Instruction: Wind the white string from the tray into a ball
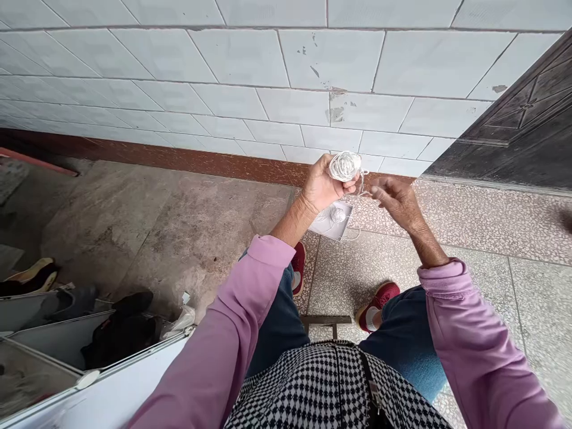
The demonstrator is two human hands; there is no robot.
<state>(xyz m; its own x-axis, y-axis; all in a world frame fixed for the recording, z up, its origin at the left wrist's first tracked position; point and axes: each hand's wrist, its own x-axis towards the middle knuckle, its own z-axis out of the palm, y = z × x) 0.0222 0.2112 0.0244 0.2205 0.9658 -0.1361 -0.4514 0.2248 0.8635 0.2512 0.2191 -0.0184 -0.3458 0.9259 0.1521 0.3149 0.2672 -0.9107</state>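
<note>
A ball of white string (345,165) rests in my left hand (318,185), whose fingers curl round it from below. Just to the right, my right hand (397,201) pinches a strand of the same string (363,182) that runs from the ball. Below both hands, a shallow white tray (329,231) lies on the floor, partly covered by my left wrist. Inside it sits a smaller ball of white string (338,215), and a loop of string (354,235) hangs over the tray's right side.
A white-tiled wall (241,56) with a brown base stands ahead, and a dark door (513,125) is at the right. At the lower left is a rack (134,369) with shoes. My feet in red shoes (381,298) are apart on the speckled floor.
</note>
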